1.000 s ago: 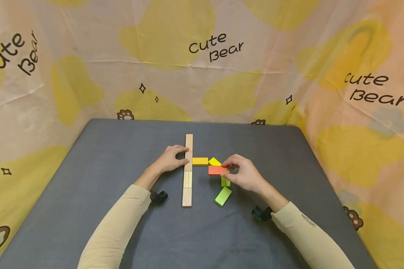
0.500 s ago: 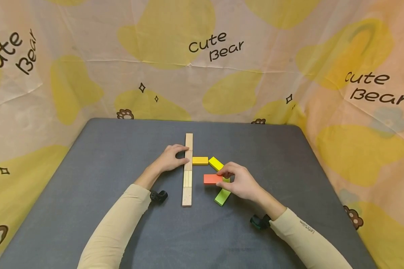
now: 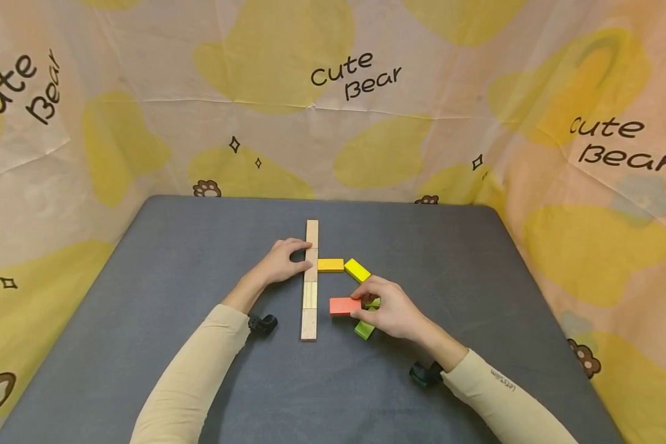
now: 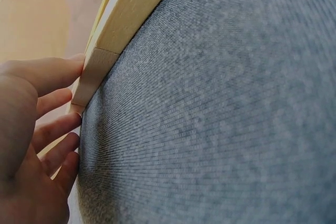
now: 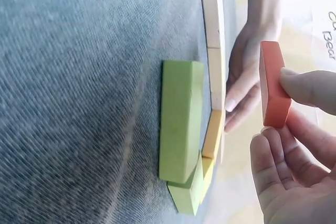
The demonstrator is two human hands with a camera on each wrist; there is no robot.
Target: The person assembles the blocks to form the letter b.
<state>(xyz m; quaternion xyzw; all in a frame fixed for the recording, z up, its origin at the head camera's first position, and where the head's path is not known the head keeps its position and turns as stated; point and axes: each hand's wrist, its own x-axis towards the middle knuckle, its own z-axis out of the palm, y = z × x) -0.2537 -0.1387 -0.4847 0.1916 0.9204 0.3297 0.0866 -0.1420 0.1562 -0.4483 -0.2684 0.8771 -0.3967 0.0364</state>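
My right hand [image 3: 391, 308] pinches a red-orange rectangular block [image 3: 343, 306] by its right end; the right wrist view shows the block [image 5: 273, 85] held above the table between thumb and fingers. Plain wooden blocks [image 3: 309, 296] lie end to end in a straight row. At the left side of this row, my left hand [image 3: 280, 260] rests its thumb and fingertips against the wood, fingers fairly straight. An orange-yellow block [image 3: 330, 266] extends rightward from the row, followed by a slanted yellow block [image 3: 357, 270]. Two green blocks curve on below, the lower one [image 3: 364, 330] partly hidden by my right hand.
All the blocks lie on a grey cloth-covered table [image 3: 227, 228]. Printed fabric [image 3: 277, 142] with yellow patches and lettering hangs around its back and sides. A black wrist camera [image 3: 263, 324] sits at the left wrist, another [image 3: 426, 374] at the right.
The right hand has carried the red-orange block toward the viewer and slightly left, from beside the yellow block to between the wooden row and the green blocks. The left hand stays in place.
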